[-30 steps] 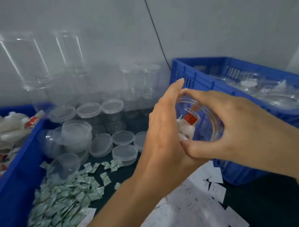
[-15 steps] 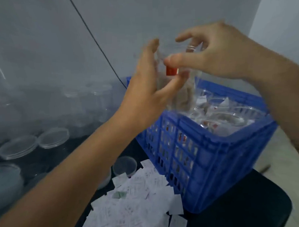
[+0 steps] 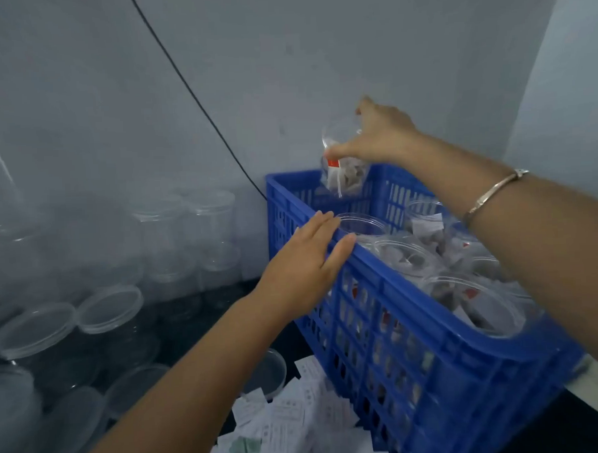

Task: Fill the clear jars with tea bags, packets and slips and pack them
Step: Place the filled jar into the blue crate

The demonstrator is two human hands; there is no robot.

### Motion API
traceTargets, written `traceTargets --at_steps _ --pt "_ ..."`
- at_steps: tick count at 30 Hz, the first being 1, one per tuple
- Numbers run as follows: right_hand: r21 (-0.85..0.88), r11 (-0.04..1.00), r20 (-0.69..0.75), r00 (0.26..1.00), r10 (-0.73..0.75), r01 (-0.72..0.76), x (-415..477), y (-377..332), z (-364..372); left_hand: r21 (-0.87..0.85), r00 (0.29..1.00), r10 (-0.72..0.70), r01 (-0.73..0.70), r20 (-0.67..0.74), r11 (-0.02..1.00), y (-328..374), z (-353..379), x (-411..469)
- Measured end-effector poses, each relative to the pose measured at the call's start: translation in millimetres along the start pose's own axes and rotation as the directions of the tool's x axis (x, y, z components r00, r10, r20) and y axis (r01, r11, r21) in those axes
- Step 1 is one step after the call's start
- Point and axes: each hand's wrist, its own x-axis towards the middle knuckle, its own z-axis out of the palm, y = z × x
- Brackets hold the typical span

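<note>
Your left hand (image 3: 306,270) has let go of the filled jar (image 3: 345,171) since half a second back, and your right hand (image 3: 382,137) has carried it out alone over the far end of the blue crate (image 3: 378,277).

Head view, and it's the only one. Up at one o'clock, your right hand grips the jar from above by its rim, fingers curled round it. The jar hangs tilted above the crate's far wall, with tea bags and a red tag showing through the clear side. A bracelet (image 3: 491,194) sits on that wrist.

At centre, your left hand is open, fingers straight and together, lying flat on the crate's left rim.

From three to five o'clock the crate is crowded with packed jars (image 3: 362,223), mouths up, with tea bags and white slips inside.

At six o'clock, paper slips (image 3: 289,422) lie heaped against the crate's foot, a green packet (image 3: 245,446) among them.

From eight to ten o'clock stand empty jars (image 3: 188,227), blurred, with clear lids (image 3: 109,308) in front of them.

At eleven o'clock, a black cable (image 3: 199,97) runs down the wall to the crate's far corner.
</note>
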Motion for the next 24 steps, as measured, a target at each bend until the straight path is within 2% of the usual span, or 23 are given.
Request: traceTargets --at_steps 6,10,13,18,21,24 --pt "-0.018 1.000 0.256 0.966 0.020 -0.016 9 1 57 0.054 0.993 0.091 -0.088 -0.074 0.995 0 4 -6" --pt "-0.038 0.999 0.428 0.903 0.037 -0.023 4 9 81 0.050 0.988 0.104 -0.099 -0.113 0.994 -1 6 -7" --pt "-0.038 0.999 0.511 0.859 0.034 -0.017 2 13 73 0.043 0.987 0.106 -0.101 -0.125 0.994 -2 7 -7" --pt "0.007 0.995 0.524 0.848 0.081 -0.099 -1 16 57 0.013 0.993 0.091 -0.090 -0.075 0.996 1 4 -7" --pt "-0.076 0.995 0.519 0.850 0.096 -0.066 -5 14 55 -0.019 0.999 0.048 -0.048 -0.010 0.999 2 -7 -6" --pt "-0.145 0.989 0.518 0.852 0.081 -0.006 -3 12 52 -0.048 1.000 -0.010 0.010 -0.012 0.999 -6 -20 -14"
